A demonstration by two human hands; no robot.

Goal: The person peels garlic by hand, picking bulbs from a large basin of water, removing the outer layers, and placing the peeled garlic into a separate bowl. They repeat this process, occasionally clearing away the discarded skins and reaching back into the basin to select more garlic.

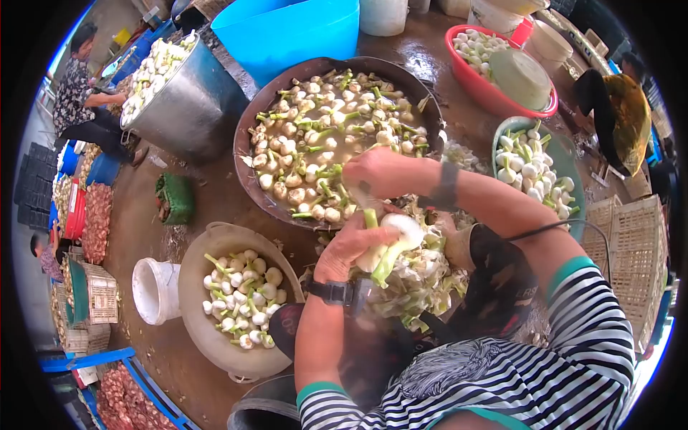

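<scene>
My left hand (347, 247) is closed around a white garlic bulb (403, 233) with thick green stalk, its peeled-looking side turned right. Just above it, my right hand (373, 173) is closed, fingers curled down toward the stalk; what it grips is blurred and I cannot make it out. Both hands are over the near rim of a wide dark basin (244, 154), where many garlic bulbs (308, 129) lie in murky water. Below the hands, a heap of stripped skins and leaves (423, 283) lies before my knees.
A round beige tub (197, 315) of cleaned garlic and a white bucket (154, 290) stand left. To the right are a green basin (502, 129) and a red basin (459, 68) with garlic. A metal pot (193, 93) and blue tub (287, 36) stand beyond. Other people sit at both sides.
</scene>
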